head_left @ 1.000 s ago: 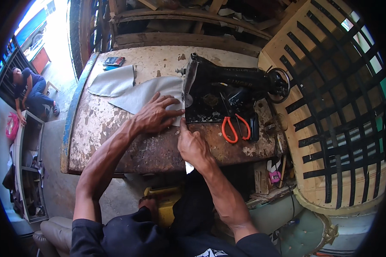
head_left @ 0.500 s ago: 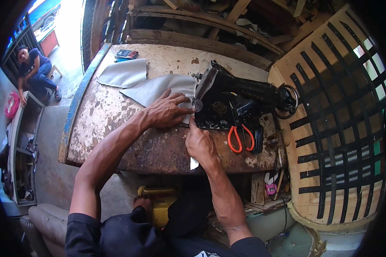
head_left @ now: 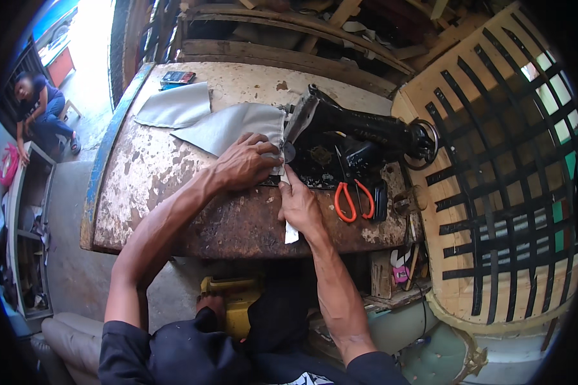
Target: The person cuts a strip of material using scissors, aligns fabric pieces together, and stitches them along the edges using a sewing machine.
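A black sewing machine (head_left: 359, 131) stands on the worn table, with its needle end toward the left. A grey fabric piece (head_left: 234, 128) lies flat with its right edge under the needle end. My left hand (head_left: 247, 160) rests on that piece just left of the needle, fingers bent and gripping its near edge. In front of the needle, my right hand (head_left: 300, 208) is closed on a narrow pale strip (head_left: 291, 233) that runs up to the fabric edge; its lower end hangs out below the hand. The fingertips of both hands are close together.
Orange-handled scissors (head_left: 354, 200) lie on the machine bed. A second grey piece (head_left: 173, 106) and a small box (head_left: 177, 78) are at the table's far left. A webbed wooden frame (head_left: 443, 256) leans at right. Another person (head_left: 42, 109) sits at far left.
My left fingers have drawn in from lying stretched out to being bent. My right index finger has pulled back slightly from the needle, and more of the pale strip shows below the hand.
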`<state>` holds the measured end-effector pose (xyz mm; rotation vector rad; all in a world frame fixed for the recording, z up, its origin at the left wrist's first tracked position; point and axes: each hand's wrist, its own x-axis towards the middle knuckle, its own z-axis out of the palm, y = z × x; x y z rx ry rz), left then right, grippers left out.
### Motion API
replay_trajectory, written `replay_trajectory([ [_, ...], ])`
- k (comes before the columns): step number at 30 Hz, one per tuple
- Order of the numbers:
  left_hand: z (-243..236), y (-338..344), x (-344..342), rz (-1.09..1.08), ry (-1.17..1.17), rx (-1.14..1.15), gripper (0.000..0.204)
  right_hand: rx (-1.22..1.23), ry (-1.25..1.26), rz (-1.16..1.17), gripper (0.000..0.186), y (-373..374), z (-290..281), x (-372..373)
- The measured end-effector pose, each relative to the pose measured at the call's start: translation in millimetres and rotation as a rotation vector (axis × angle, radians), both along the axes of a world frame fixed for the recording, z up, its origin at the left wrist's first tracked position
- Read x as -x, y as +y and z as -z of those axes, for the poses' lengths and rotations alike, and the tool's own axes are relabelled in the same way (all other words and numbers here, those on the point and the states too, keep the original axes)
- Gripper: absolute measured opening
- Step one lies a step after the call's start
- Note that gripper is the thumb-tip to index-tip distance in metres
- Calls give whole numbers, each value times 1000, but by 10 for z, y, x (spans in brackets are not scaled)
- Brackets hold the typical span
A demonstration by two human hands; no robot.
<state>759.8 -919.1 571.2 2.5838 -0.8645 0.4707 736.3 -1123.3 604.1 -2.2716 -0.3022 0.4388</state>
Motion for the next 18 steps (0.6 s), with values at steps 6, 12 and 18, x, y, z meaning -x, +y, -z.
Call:
replay_trajectory([
  [6,24,-23,131,-37,-48,151,28,-32,68,42,59,-43,-61,279],
  [12,13,14,152,17,-94,105,27,-11,80,66,64,-81,-51,639],
  [18,14,0,174,36,-98,67,32,10,119,48,64,-29,-124,752],
])
